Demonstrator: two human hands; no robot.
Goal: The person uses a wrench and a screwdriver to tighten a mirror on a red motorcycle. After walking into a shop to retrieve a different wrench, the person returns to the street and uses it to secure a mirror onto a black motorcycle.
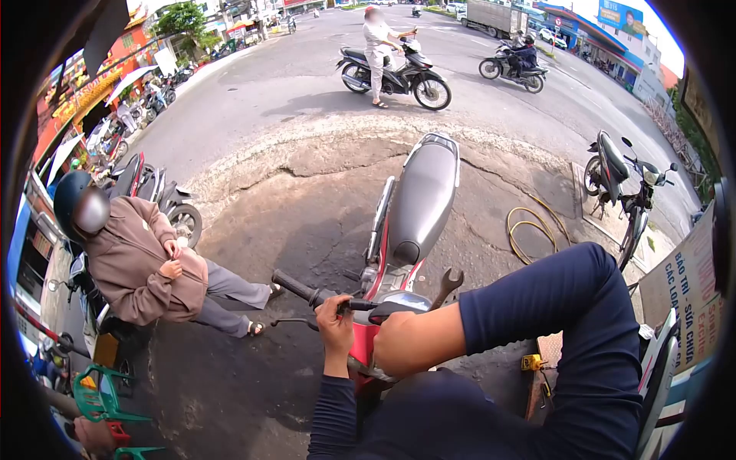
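A red motorcycle with a grey seat (422,195) stands in front of me, its handlebar end turned toward my body. My left hand (335,326) is closed around the handlebar, just inside the black rubber grip (295,287). A lever (295,322) sticks out below that grip. My right hand (402,341) is a fist over the red front part of the motorcycle, with its fingertips hidden. An open-ended wrench (447,287) rises behind my right wrist; its shaft runs down toward the fist, and its lower end is out of sight.
A person in a brown jacket (146,253) and helmet stands to the left. Green plastic stools (107,395) are at lower left. A yellow hose (537,230) lies coiled at right, near a parked motorcycle (632,184). Riders on motorbikes (395,73) are on the road ahead.
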